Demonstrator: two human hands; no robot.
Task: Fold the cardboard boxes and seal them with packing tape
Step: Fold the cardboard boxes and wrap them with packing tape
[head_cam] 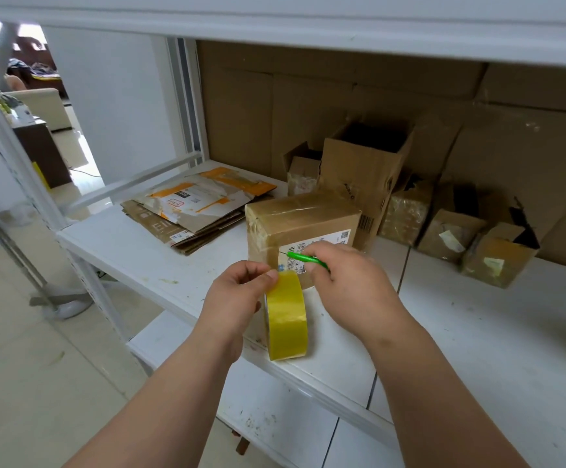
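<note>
Nearest to me, both forearms reach in over the near edge of the white shelf (160,251). My left hand (237,295) pinches the top of the tape roll (286,319) between thumb and curled fingers; the roll stands on edge, yellowish and glossy, at the near edge of the shelf, just in front of the box. My right hand (349,282) is curled round a green cutter (303,258), its thin tip pointing left toward the box face; whether a strip of tape runs from roll to box I cannot tell, as clear film does not show here. I judge the step in hand to be parting the tape after a pass over the box. To do it well I would keep the roll pulled taut with the left hand, bring the blade across the film close to the box and away from the left fingers, then press the loose end flat. Just behind the hands sits the sealed box (300,228), brown, closed, its top shiny with tape and slightly wrinkled, a white label on its near face. Far left lies a stack of flattened cartons (193,211), worn and torn, not yet folded. Far right, an open tall box (364,177) stands among several small boxes (450,231), against a cardboard backing.
</note>
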